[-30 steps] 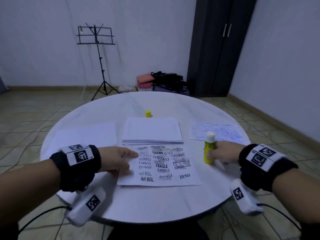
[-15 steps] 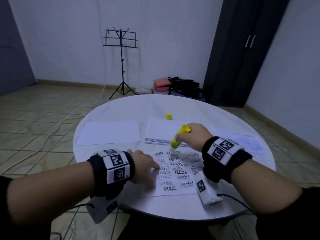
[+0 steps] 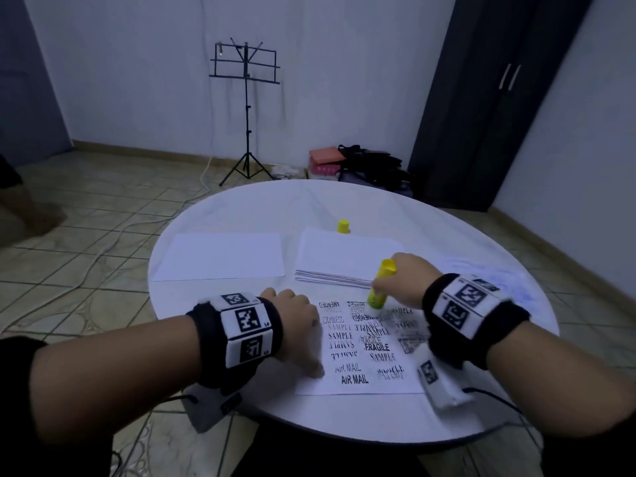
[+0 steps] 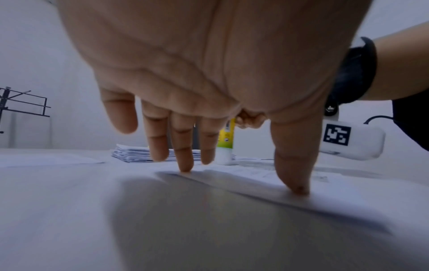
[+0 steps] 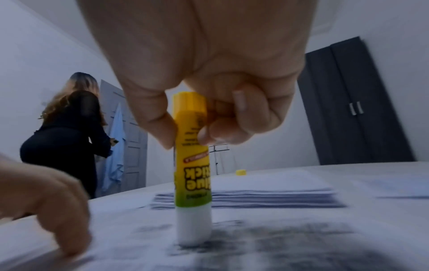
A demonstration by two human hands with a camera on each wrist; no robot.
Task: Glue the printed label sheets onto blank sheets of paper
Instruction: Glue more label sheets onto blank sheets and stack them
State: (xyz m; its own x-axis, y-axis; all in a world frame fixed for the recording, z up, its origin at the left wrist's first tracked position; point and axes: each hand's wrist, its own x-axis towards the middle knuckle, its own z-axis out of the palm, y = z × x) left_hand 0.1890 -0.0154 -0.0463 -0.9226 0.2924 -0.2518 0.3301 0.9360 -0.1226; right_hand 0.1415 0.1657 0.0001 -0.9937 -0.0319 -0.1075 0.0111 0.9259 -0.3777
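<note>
A printed label sheet (image 3: 364, 352) lies at the near edge of the round white table (image 3: 344, 201). My left hand (image 3: 296, 325) presses its left edge flat with straight fingers (image 4: 185, 161) and thumb. My right hand (image 3: 402, 280) grips a yellow glue stick (image 3: 380, 284) upside down, its white tip (image 5: 194, 232) touching the far part of the label sheet. A stack of sheets (image 3: 344, 259) lies just beyond. A single blank sheet (image 3: 220, 256) lies to the left.
The yellow glue cap (image 3: 343, 226) stands behind the stack. A paper with blue marks (image 3: 488, 273) lies at the right. A music stand (image 3: 246, 111), bags (image 3: 364, 163) and a dark wardrobe (image 3: 488, 98) are beyond the table. A person (image 5: 69, 132) stands by a door.
My right hand lifted the glue stick from the table at the right, turned it over and brought its tip down onto the label sheet. My left hand stayed pressing the sheet.
</note>
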